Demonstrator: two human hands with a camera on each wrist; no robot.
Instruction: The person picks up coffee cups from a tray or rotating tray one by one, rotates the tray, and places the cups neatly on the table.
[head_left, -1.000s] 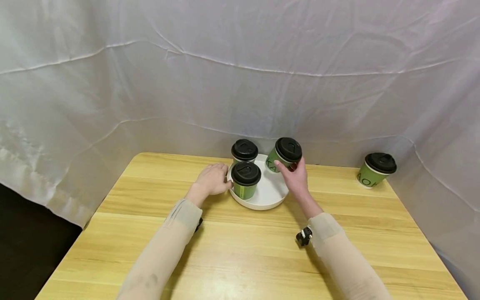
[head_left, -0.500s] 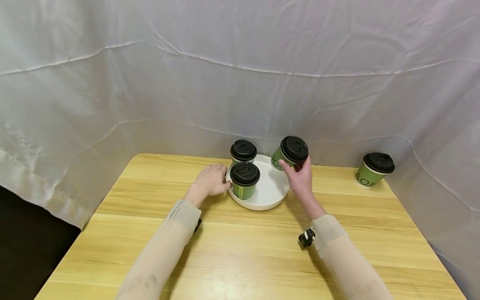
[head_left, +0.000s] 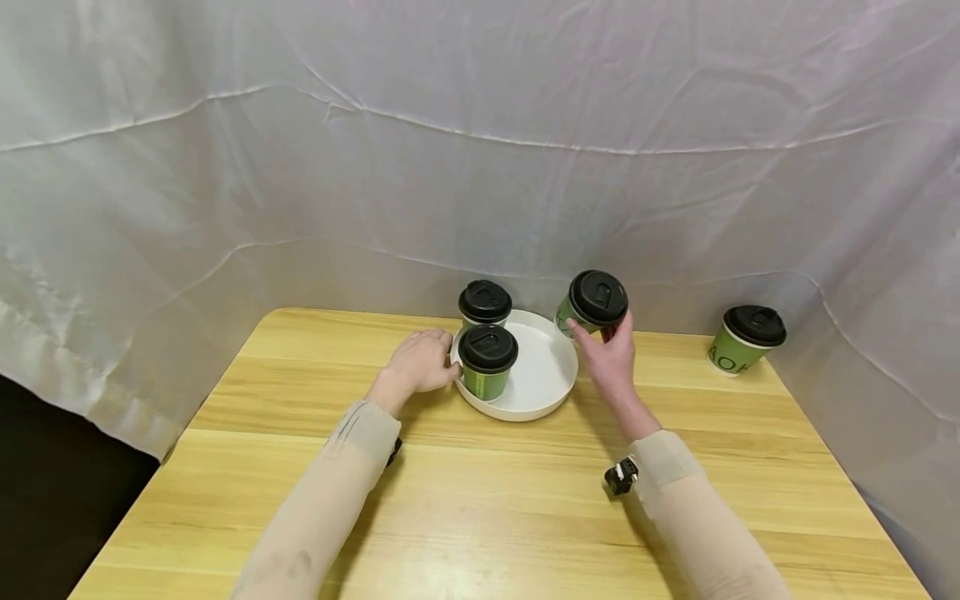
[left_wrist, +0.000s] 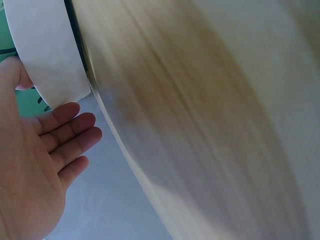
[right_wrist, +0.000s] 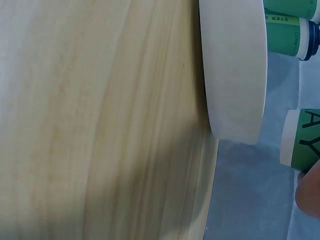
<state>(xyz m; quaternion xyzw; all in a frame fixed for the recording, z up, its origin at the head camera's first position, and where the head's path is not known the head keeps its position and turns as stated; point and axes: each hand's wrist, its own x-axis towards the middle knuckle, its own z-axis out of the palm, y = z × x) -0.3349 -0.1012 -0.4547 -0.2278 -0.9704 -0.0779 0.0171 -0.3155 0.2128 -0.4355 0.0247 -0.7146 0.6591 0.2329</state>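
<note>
My right hand (head_left: 611,358) grips a green paper coffee cup (head_left: 573,315) with a black lid, held tilted over the back right rim of a white round plate (head_left: 543,375). In the right wrist view, the base of the held cup (right_wrist: 306,140) is raised above the plate wall (right_wrist: 235,70). My left hand (head_left: 420,360) is at the plate's left side, its thumb by the rim. In the left wrist view the fingers (left_wrist: 75,142) are fairly straight beside the plate wall (left_wrist: 47,45). Two more lidded cups stand on the plate's left half, one in front (head_left: 486,379) and one behind (head_left: 483,302).
Another green lidded coffee cup (head_left: 738,350) stands alone at the table's back right corner. The wooden table (head_left: 465,500) ends at a pale curtain (head_left: 480,183) behind and at both sides. A small black camera (head_left: 621,477) sits at my right wrist.
My right hand has moved right with the held cup, from over the plate to its back right rim. My left hand and the two cups on the plate have stayed in place.
</note>
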